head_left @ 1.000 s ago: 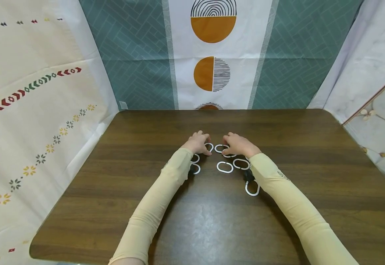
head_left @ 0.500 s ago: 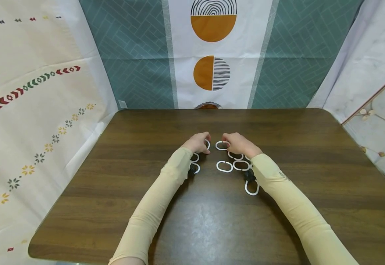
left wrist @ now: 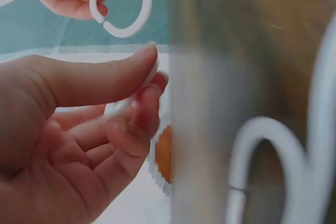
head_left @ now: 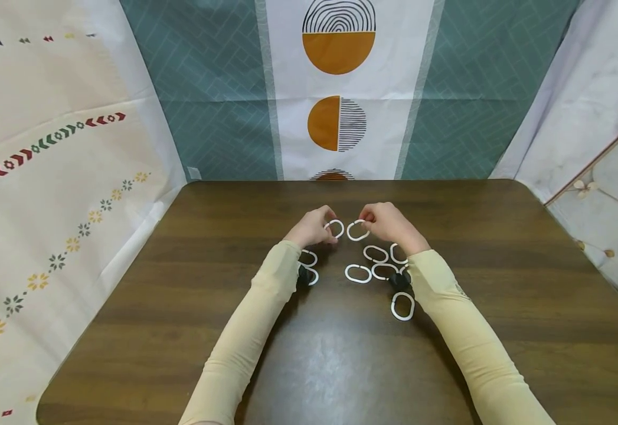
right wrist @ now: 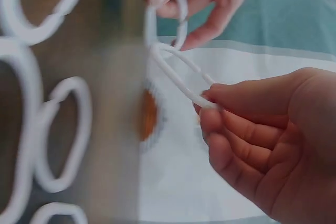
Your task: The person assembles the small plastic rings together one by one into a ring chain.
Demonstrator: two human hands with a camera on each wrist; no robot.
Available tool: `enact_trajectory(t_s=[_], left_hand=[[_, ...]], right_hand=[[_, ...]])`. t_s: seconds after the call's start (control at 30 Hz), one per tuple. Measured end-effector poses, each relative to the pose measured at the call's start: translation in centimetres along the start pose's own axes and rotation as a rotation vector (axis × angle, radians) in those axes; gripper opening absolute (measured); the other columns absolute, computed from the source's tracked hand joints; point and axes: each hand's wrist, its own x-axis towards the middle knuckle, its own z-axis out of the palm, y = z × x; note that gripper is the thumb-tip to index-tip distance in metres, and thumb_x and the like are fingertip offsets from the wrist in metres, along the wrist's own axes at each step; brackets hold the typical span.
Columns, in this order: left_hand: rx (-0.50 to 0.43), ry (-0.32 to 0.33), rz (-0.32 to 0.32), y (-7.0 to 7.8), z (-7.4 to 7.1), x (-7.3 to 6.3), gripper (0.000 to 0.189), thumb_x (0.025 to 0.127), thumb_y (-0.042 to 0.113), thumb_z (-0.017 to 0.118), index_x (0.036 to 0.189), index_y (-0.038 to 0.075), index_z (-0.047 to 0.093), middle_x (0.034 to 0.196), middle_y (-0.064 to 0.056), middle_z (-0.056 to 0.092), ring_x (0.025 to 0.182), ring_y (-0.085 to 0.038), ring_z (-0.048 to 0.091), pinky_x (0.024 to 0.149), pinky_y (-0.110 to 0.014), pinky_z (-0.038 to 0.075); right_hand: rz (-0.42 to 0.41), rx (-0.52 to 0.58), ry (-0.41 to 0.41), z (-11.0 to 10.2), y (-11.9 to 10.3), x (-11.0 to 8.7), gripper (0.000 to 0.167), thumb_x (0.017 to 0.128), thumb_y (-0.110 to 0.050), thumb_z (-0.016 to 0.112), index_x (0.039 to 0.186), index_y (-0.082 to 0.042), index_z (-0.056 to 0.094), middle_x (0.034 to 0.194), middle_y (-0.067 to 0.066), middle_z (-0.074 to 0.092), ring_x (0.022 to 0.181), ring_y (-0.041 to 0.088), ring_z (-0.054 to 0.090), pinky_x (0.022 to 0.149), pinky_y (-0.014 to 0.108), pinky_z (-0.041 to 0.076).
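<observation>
In the head view my left hand pinches a white oval shower curtain ring between thumb and fingers, above the table. A second white ring is pinched by my right hand, level with the first and a small gap to its right. Each ring has a narrow split, seen on the right hand's ring in the left wrist view. From the right wrist, the left hand's ring overlaps the end of the right one. Fingers hide much of the left ring in the left wrist view.
Several more white rings lie on the brown wooden table, including one nearest the front and one in the middle. Others sit by the left sleeve. A patterned cloth hangs behind the table.
Both hands have lifted their rings off the table and turned them up, facing each other. The rings on the table stay where they were; the view has shifted slightly.
</observation>
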Motion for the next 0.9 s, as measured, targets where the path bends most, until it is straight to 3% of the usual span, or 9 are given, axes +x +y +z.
enact_trajectory(t_s=[0.13,0.23,0.37,0.53,0.7,0.8,0.9], left_hand=[[-0.011,0.02,0.055,0.8,-1.0,0.0,0.03,0.078,0.008,0.079,0.105,0.0,0.068,0.082,-0.01,0.069,0.073,-0.014,0.059,0.068,-0.022,0.043],[-0.057,0.031,0.061,1.3,-1.6,-0.1,0.022,0.08,0.01,0.078,0.099,0.0,0.072,0.084,-0.009,0.072,0.074,-0.016,0.062,0.067,-0.022,0.046],[-0.16,0.043,0.047,2.0,-2.1,-0.3,0.016,0.083,0.011,0.075,0.095,0.001,0.074,0.082,-0.01,0.073,0.074,-0.026,0.066,0.068,-0.036,0.054],[-0.246,0.06,0.033,2.5,-2.6,-0.5,0.014,0.086,0.013,0.073,0.095,0.002,0.074,0.082,-0.016,0.073,0.063,-0.016,0.066,0.076,-0.048,0.057],[-0.264,0.062,0.039,2.9,-3.2,-0.9,0.017,0.088,0.015,0.072,0.098,0.002,0.074,0.093,-0.024,0.072,0.061,-0.012,0.063,0.069,-0.035,0.058],[-0.244,0.067,0.057,3.2,-3.3,-1.3,0.017,0.088,0.014,0.071,0.099,0.002,0.074,0.089,-0.019,0.073,0.064,-0.017,0.064,0.062,-0.025,0.054],[-0.222,0.06,0.074,3.4,-3.4,-1.7,0.017,0.088,0.014,0.071,0.1,0.003,0.074,0.084,-0.011,0.073,0.069,-0.024,0.066,0.061,-0.023,0.052]], right_hand=[[0.011,-0.019,0.031,-1.6,-1.3,-0.2,0.014,0.09,-0.009,0.062,0.097,0.0,0.069,0.091,0.016,0.072,0.085,0.028,0.066,0.08,0.042,0.051],[0.021,-0.033,0.052,-2.6,-2.1,-0.3,0.015,0.092,-0.012,0.062,0.099,-0.002,0.07,0.093,0.015,0.072,0.086,0.028,0.066,0.08,0.043,0.051],[0.051,-0.034,0.068,-3.4,-2.9,-0.4,0.016,0.092,-0.015,0.062,0.101,-0.005,0.07,0.094,0.013,0.073,0.085,0.028,0.065,0.078,0.044,0.05],[0.087,-0.026,0.054,-4.0,-3.3,-0.6,0.017,0.093,-0.016,0.061,0.103,-0.006,0.07,0.095,0.014,0.073,0.085,0.028,0.064,0.077,0.044,0.049],[0.087,0.002,0.047,-4.0,-3.3,-0.8,0.015,0.092,-0.015,0.062,0.101,-0.006,0.069,0.091,0.013,0.073,0.08,0.026,0.062,0.073,0.04,0.047],[0.079,0.029,0.058,-3.8,-3.4,-1.0,0.014,0.092,-0.015,0.062,0.1,-0.006,0.069,0.087,0.013,0.072,0.075,0.024,0.06,0.068,0.035,0.044],[0.082,0.036,0.069,-3.7,-3.6,-1.1,0.014,0.092,-0.015,0.063,0.1,-0.006,0.069,0.085,0.012,0.072,0.071,0.023,0.058,0.064,0.032,0.042]])
